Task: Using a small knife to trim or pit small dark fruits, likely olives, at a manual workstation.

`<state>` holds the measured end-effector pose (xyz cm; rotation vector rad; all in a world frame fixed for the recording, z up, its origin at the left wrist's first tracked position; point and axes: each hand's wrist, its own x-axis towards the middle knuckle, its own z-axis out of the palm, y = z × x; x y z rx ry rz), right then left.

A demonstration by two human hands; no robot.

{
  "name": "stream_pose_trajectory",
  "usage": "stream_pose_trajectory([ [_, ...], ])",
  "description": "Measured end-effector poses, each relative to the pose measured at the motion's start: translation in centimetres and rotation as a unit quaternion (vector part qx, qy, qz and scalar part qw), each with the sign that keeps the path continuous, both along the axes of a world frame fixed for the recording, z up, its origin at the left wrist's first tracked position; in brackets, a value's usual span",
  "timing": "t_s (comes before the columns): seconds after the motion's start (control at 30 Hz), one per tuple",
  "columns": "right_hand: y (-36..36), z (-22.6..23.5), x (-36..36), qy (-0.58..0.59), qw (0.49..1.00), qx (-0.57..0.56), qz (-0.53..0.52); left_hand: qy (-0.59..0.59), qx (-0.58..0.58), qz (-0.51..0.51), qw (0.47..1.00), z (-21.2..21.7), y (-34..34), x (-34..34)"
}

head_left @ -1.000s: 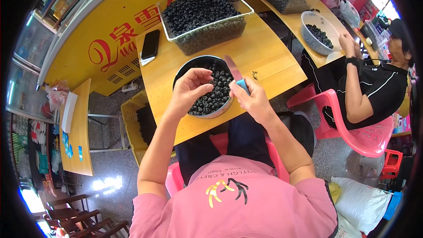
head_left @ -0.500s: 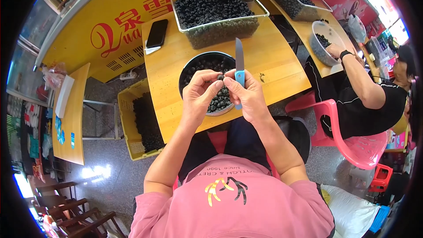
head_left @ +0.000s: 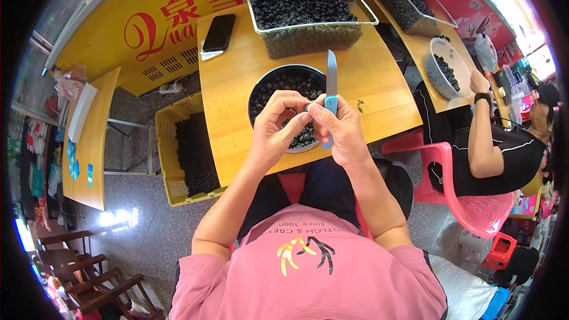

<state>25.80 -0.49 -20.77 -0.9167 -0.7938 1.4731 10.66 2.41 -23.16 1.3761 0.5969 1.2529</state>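
Over a dark-rimmed round bowl [head_left: 252,96], my two hands meet at the fingertips. My left hand [head_left: 272,129] pinches a small dark round fruit [head_left: 307,107], mostly hidden by the fingers; its exact kind is unclear. My right hand [head_left: 345,133] is closed around the blue handle of a knife [head_left: 332,74], its blade pointing up and away from me. The right thumb presses at the same fruit. Many similar dark round fruits [head_left: 290,82] lie in the bowl below, partly covered by my hands.
Beyond the bowl, a clear plastic bin [head_left: 314,35] heaped with dark fruits stands on the wooden table [head_left: 385,104], with a phone [head_left: 219,31] to its left. A yellow crate [head_left: 176,197] sits on the floor at left. A co-worker's hand [head_left: 479,82] is beside a clear bowl [head_left: 435,80] at right.
My hands stay together over the bowl, with small finger shifts; the fruit is now more covered. The co-worker's hand has moved from inside the clear bowl to its right side. The view has shifted slightly.
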Motion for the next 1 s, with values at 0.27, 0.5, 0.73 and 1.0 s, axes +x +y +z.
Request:
stream_pose_trajectory([
  [0.27, -0.4, 0.2, 0.0, -0.012, 1.0, 0.008, 0.026, -0.022, 0.013, -0.047, 0.999, -0.1, 0.1, -0.8],
  [0.5, -0.7, 0.5, 1.1, -0.352, 0.903, 0.237, -0.071, -0.037, -0.071, -0.053, 0.995, 0.2, -0.3, -1.0],
  [0.73, -0.1, 1.3, 1.8, -0.581, 0.69, 0.415, -0.112, -0.032, -0.079, -0.036, 0.996, -0.1, -0.2, -0.9],
  [1.0, 0.1, 0.6, 1.9, -0.591, 0.681, 0.419, -0.111, -0.064, -0.112, -0.043, 0.991, -0.4, -0.1, -0.7],
])
